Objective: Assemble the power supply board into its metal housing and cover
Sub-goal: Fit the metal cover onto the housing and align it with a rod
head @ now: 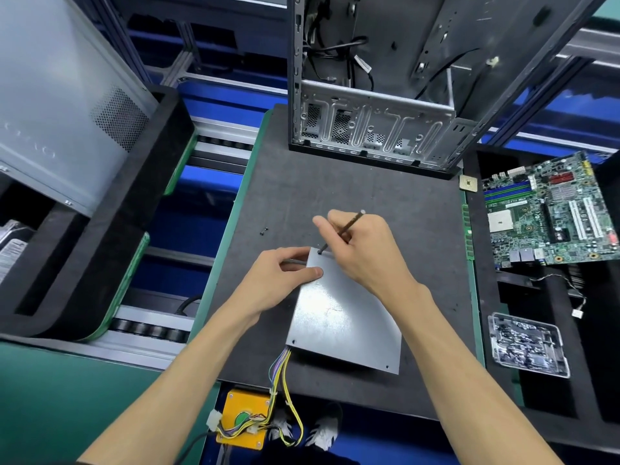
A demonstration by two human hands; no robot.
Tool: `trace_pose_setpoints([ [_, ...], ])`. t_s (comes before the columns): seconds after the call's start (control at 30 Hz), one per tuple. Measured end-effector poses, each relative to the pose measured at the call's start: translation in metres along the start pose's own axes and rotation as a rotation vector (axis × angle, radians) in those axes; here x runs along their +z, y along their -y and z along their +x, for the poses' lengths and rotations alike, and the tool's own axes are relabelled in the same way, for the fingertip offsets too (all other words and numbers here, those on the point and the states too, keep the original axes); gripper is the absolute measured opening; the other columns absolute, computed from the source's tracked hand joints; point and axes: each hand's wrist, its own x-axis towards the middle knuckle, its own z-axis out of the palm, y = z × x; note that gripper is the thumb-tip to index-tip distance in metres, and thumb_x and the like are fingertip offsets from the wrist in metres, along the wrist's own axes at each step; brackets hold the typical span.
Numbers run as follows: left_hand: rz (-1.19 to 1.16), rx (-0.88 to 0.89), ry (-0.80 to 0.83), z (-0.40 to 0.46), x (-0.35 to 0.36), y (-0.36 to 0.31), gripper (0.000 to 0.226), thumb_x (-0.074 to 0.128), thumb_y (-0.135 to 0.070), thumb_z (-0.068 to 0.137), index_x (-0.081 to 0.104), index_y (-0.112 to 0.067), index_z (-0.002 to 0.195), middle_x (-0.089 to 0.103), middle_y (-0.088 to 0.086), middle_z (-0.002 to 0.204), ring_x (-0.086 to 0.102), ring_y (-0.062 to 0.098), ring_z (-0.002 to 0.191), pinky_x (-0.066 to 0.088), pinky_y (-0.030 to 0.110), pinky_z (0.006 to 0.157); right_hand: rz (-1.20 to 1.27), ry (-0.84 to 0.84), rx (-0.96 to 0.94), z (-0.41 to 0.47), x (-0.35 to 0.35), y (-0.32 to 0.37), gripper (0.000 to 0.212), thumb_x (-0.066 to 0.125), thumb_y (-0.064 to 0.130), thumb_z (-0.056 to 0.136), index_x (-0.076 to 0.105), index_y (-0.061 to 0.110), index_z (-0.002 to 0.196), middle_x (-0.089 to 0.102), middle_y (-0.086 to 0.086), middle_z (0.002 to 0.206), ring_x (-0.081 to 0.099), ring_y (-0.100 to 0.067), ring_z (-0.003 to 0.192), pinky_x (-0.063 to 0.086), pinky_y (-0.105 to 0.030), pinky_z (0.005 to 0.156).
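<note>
Grey metal housing cover [345, 317] flat on the dark mat, coloured wires [285, 370] trailing from its near corner.

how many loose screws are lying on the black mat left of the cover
2, lying close together on the black mat: screws left of the metal cover, beyond the left hand. More may be hidden under the hands or the cover.
</note>
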Motion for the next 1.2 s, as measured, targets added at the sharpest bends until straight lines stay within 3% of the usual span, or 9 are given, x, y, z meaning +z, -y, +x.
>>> trace_pose_setpoints([
  [0.1, 0.137, 0.004, -0.036, -0.002, 0.001, -0.005, 0.032, 0.076, -0.028, 0.088, 0.068, -0.035, 0.119, 0.073, -0.016, 0.106, 0.067, -0.006, 0.099, 0.049, 0.014, 0.085, 0.029, -0.031, 0.032, 0.001, 0.001, 0.000, 0.067, 0.068, 0.028, 0.100, 0.018, 0.028, 0.055, 0.021, 0.005, 0.043, 0.021, -0.019, 0.053, 0.029, -0.033, 0.053],
  [0.2, 0.168, 0.281, -0.348, -0.010, 0.000, -0.022, 0.028, 0.068, -0.021, 0.095, 0.067, -0.024, 0.122, 0.065, -0.007, 0.117, 0.063, 0.003, 0.109, 0.050, 0.021, 0.097, 0.033, -0.020, 0.077, 0.005, 0.002, -0.001, 0.070, 0.069, 0.033, 0.099, 0.018, 0.026, 0.051, 0.028, 0.002, 0.041, 0.019, -0.020, 0.055, 0.022, -0.029, 0.052],
  [0.3, 0.159, 0.636, -0.419, -0.020, 0.000, -0.050, 0.029, 0.072, -0.020, 0.092, 0.065, -0.016, 0.120, 0.065, -0.001, 0.112, 0.064, 0.016, 0.108, 0.050, 0.024, 0.095, -0.008, 0.037, 0.089, 0.009, 0.003, -0.002, 0.068, 0.069, 0.035, 0.098, 0.029, 0.020, 0.045, 0.026, 0.003, 0.040, 0.025, -0.024, 0.055, 0.025, -0.032, 0.055],
  [0.47, 0.333, 0.831, -0.399, -0.021, 0.008, -0.082, 0.015, 0.080, -0.011, 0.084, 0.075, -0.007, 0.097, 0.071, 0.000, 0.092, 0.064, 0.016, 0.090, 0.051, 0.028, 0.083, -0.173, 0.181, 0.155, 0.020, 0.011, 0.007, 0.044, 0.059, 0.049, 0.098, 0.063, 0.016, 0.069, 0.063, -0.008, 0.062, 0.059, -0.037, 0.070, 0.047, -0.039, 0.064],
  [0.53, 0.334, 0.804, -0.382, -0.019, 0.007, -0.084, 0.003, 0.077, -0.005, 0.086, 0.078, -0.005, 0.089, 0.073, 0.002, 0.084, 0.066, 0.017, 0.083, 0.053, 0.035, 0.080, -0.125, 0.160, 0.103, 0.017, 0.008, 0.010, 0.020, 0.062, 0.040, 0.094, 0.072, 0.022, 0.098, 0.071, -0.013, 0.072, 0.063, -0.038, 0.074, 0.052, -0.041, 0.065],
  [0.6, 0.271, 0.695, -0.281, -0.019, 0.002, -0.084, 0.007, 0.072, -0.006, 0.091, 0.079, -0.005, 0.092, 0.075, 0.003, 0.086, 0.069, 0.017, 0.086, 0.054, 0.038, 0.085, 0.066, 0.172, 0.099, 0.011, -0.002, 0.008, 0.023, 0.065, 0.035, 0.086, 0.067, 0.033, 0.109, 0.069, -0.010, 0.074, 0.065, -0.031, 0.070, 0.055, -0.041, 0.061],
  [0.83, 0.478, 0.635, -0.019, -0.017, -0.005, -0.090, 0.041, 0.049, -0.008, 0.104, 0.052, -0.013, 0.145, 0.055, -0.001, 0.123, 0.047, 0.013, 0.119, 0.031, 0.013, 0.106, 0.284, 0.246, 0.058, 0.003, -0.019, -0.003, 0.018, 0.071, 0.010, 0.095, 0.070, 0.025, 0.084, 0.073, -0.006, 0.082, 0.073, -0.018, 0.065, 0.060, -0.037, 0.069],
  [1.03, 0.166, 0.631, -0.239, -0.017, -0.004, -0.090, 0.016, 0.078, -0.007, 0.085, 0.074, -0.010, 0.100, 0.075, -0.001, 0.088, 0.073, 0.009, 0.083, 0.056, 0.020, 0.075, 0.305, 0.110, 0.090, 0.005, -0.012, -0.005, 0.028, 0.083, 0.012, 0.087, 0.064, -0.008, 0.079, 0.069, -0.015, 0.067, 0.072, -0.017, 0.057, 0.057, -0.024, 0.062],
  [1.2, 0.270, 0.699, -0.179, -0.018, -0.007, -0.088, 0.010, 0.068, -0.002, 0.092, 0.070, -0.006, 0.101, 0.074, 0.000, 0.093, 0.072, 0.015, 0.091, 0.057, 0.026, 0.088, 0.463, 0.166, 0.132, -0.003, -0.017, -0.013, 0.005, 0.076, 0.008, 0.092, 0.074, 0.011, 0.088, 0.076, -0.009, 0.081, 0.077, -0.023, 0.073, 0.063, -0.032, 0.078],
])
